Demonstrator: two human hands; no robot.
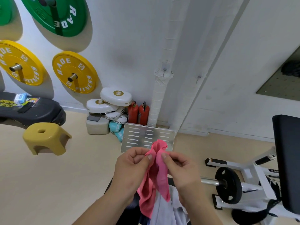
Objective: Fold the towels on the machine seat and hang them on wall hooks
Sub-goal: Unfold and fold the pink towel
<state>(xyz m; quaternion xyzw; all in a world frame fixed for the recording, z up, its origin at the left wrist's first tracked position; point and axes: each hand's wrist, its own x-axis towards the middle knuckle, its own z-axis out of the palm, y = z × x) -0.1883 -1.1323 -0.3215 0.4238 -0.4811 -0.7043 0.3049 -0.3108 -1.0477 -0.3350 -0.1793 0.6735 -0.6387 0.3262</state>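
Observation:
A pink towel hangs bunched between both hands at the lower middle. My left hand pinches its top edge with thumb and fingers. My right hand pinches the same edge close beside it. Under the pink towel lies a pale lilac-white towel on a dark seat, mostly hidden by my arms. Two small wall hooks are on the white wall ahead: one on the wrapped pipe, one further right.
A metal foot plate stands just beyond my hands. A machine with a black weight plate and black pad is at the right. A yellow stool, white pads, two red extinguishers and wall-mounted plates are at the left.

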